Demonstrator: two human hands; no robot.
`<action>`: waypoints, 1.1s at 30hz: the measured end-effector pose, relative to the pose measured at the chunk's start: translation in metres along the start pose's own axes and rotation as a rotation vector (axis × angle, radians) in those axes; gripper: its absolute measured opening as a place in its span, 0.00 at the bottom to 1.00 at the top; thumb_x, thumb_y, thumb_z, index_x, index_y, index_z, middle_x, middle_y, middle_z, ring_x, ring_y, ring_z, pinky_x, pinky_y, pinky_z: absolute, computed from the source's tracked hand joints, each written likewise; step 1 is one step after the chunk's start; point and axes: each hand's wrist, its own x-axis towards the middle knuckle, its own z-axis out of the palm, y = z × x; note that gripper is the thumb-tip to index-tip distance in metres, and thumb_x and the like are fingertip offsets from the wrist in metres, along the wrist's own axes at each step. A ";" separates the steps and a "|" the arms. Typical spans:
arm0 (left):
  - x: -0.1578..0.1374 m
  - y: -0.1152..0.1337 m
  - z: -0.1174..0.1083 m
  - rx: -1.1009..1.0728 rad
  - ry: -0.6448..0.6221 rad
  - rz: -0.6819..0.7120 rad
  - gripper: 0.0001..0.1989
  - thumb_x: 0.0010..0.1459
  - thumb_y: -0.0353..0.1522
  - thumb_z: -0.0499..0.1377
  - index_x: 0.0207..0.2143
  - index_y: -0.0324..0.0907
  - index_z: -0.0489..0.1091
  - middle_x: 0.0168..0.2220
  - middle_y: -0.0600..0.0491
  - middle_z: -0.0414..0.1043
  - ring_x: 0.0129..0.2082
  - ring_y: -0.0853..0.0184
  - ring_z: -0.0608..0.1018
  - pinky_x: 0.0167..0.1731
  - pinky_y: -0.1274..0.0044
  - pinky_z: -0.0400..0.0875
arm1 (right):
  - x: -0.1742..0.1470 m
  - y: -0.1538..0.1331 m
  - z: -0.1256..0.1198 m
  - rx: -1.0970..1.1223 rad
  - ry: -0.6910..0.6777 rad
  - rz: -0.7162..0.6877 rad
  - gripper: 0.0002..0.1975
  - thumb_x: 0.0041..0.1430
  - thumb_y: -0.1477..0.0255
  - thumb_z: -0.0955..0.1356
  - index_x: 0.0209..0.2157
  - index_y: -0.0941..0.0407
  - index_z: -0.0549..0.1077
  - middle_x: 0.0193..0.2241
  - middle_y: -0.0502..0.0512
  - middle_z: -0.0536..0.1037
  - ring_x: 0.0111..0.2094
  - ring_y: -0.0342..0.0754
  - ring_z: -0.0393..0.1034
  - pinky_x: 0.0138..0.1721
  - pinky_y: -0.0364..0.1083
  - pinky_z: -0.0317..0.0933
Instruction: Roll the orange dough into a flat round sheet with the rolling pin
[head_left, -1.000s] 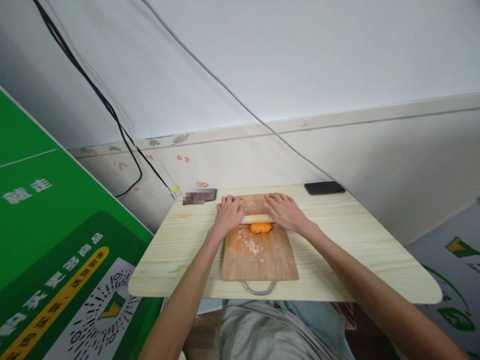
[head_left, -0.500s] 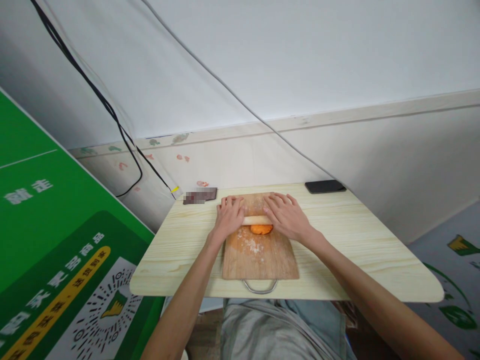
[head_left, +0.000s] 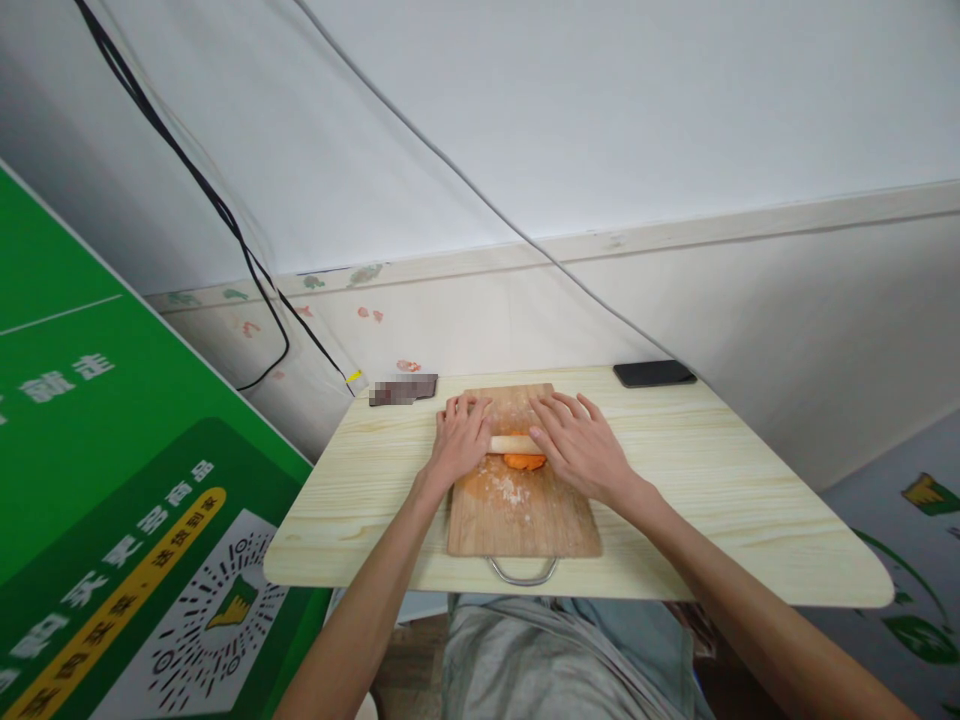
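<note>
A pale wooden rolling pin [head_left: 512, 445] lies across a wooden cutting board [head_left: 525, 525]. My left hand [head_left: 460, 436] is closed over the pin's left end, its fingers bent. Over the right end rests my right hand [head_left: 581, 440], fingers bent forward and thumb lying along the pin. Both palms hide the ends of the pin. Between my hands, the pin presses on a lump of orange dough [head_left: 524, 462], which shows at the pin's near side and slightly above it. White flour [head_left: 507, 489] is scattered on the board in front of the dough.
The board lies on a light wood-grain table [head_left: 712, 500], its metal handle [head_left: 523, 577] toward me. A black phone [head_left: 654, 373] lies at the back right. Another dark flat item [head_left: 405, 389], partly blurred, is at the back left. Cables hang along the wall; a green panel [head_left: 150, 420] stands left.
The rolling pin has come slightly toward me, onto the orange dough, and some dough now shows beyond the pin. Both hands have moved with it. The view has shifted a little.
</note>
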 end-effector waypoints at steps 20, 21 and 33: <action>-0.025 0.022 -0.023 0.111 0.083 0.064 0.21 0.74 0.34 0.49 0.64 0.46 0.69 0.61 0.43 0.71 0.61 0.51 0.69 0.58 0.59 0.66 | -0.027 -0.003 0.006 0.088 -0.071 0.018 0.31 0.80 0.60 0.51 0.71 0.60 0.65 0.67 0.64 0.73 0.69 0.57 0.63 0.71 0.60 0.52; -0.025 0.023 -0.024 0.115 0.082 0.062 0.21 0.74 0.34 0.49 0.64 0.46 0.69 0.62 0.42 0.71 0.62 0.51 0.69 0.58 0.58 0.65 | -0.028 -0.002 0.006 0.091 -0.075 0.014 0.31 0.80 0.60 0.51 0.71 0.60 0.65 0.68 0.63 0.73 0.69 0.57 0.63 0.71 0.60 0.52; -0.035 0.028 -0.027 0.114 0.047 0.047 0.22 0.75 0.36 0.47 0.65 0.46 0.68 0.62 0.42 0.72 0.62 0.52 0.69 0.59 0.58 0.64 | -0.038 -0.007 0.005 0.046 -0.080 -0.001 0.32 0.80 0.58 0.50 0.70 0.58 0.67 0.70 0.63 0.70 0.71 0.59 0.59 0.72 0.63 0.51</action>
